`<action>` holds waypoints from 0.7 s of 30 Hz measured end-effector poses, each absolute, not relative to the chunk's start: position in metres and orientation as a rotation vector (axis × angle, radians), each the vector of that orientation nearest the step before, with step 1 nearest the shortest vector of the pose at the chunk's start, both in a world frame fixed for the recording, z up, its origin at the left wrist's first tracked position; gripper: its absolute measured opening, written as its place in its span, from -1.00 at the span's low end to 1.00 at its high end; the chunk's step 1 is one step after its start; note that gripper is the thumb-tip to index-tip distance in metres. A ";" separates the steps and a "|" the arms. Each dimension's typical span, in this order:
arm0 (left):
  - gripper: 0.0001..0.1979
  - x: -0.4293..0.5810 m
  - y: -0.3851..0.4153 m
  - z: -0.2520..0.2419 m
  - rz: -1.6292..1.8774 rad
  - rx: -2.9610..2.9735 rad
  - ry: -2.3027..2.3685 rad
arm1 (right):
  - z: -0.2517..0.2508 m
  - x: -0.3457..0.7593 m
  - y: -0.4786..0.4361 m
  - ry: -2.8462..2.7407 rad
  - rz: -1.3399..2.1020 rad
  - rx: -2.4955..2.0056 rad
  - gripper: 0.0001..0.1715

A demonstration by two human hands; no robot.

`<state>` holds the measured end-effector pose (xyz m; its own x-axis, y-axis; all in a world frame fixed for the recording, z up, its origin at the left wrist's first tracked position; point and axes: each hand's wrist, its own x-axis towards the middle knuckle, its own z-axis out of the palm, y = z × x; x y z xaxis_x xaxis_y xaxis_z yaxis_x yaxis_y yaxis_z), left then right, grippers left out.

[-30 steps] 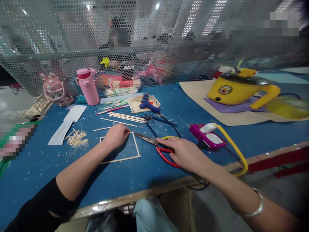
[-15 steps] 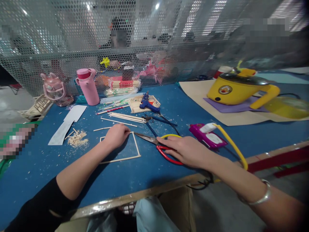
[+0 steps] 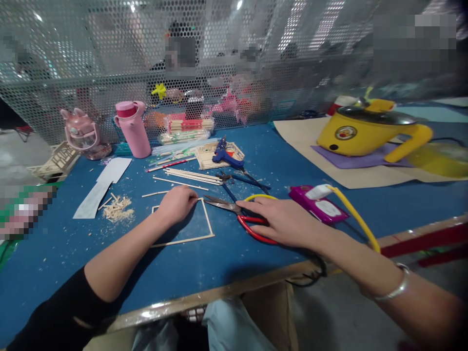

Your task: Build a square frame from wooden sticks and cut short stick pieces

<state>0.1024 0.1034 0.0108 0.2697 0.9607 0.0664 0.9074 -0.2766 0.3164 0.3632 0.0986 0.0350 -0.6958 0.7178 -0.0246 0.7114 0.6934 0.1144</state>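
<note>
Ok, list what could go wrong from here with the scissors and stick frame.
1. The scissors point their blades at the left hand on the stick frame; a push could nick it.
2. The frame is thin sticks; a bump from the right hand might skew it.
3. The yellow cord arcs beside the right forearm and could snag.

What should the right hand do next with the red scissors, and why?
Probably close the right hand around the red handles of the scissors and grip them. It lies open over them on the table, and the blades point toward the stick frame that the left hand touches.
</note>
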 end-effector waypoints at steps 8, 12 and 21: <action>-0.79 0.104 0.102 0.013 0.401 2.285 1.748 | 0.030 0.365 0.102 2.919 0.048 1.164 -0.54; -0.79 0.104 0.102 0.013 0.384 2.283 1.762 | 0.032 0.365 0.100 2.945 0.033 1.092 -0.56; -0.77 0.104 0.103 0.009 0.406 2.319 1.718 | 0.054 0.381 0.092 2.894 -0.048 1.153 -0.57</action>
